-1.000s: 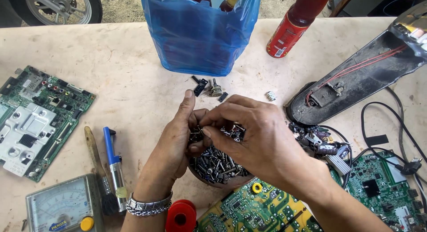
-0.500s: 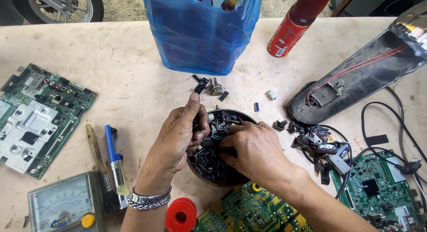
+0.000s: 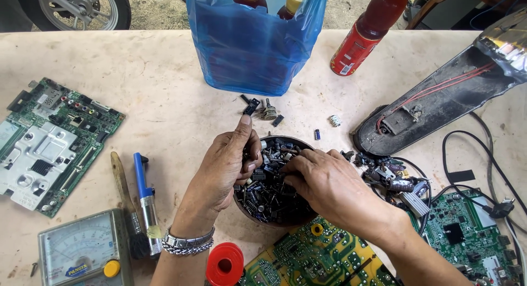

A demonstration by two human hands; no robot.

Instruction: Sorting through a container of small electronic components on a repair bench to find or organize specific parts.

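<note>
We are sorting through a round bowl point(image 3: 274, 209) of small electronic parts point(image 3: 269, 192), mostly dark capacitors and chips, at the middle of the table point(image 3: 164, 116). The bowl sits between a green circuit board point(image 3: 52, 138) on the left and a heap of loose components point(image 3: 392, 176) on the right.

Our left hand point(image 3: 228, 168) lies over the bowl's left rim. Its fingers point(image 3: 250, 154) curl in on a cluster of parts; the thumb points up and away. How many pieces they grip we cannot tell. Our right hand point(image 3: 329, 181) comes in from the right, its fingertips point(image 3: 291, 168) pressed close together down in the pile. Whether they pinch one part we cannot tell.

Judgement on method: we do best to spread the pile thin with the right fingers and lift one piece at a time, keeping the left hand low over the bowl so nothing spills. A few strays point(image 3: 263, 110) already lie just beyond the rim, near the blue plastic bag point(image 3: 252, 50).

Also present: an analog meter point(image 3: 82, 250), a blue-handled tool point(image 3: 144, 195), a red spool point(image 3: 225, 264), a red bottle point(image 3: 365, 36).
</note>
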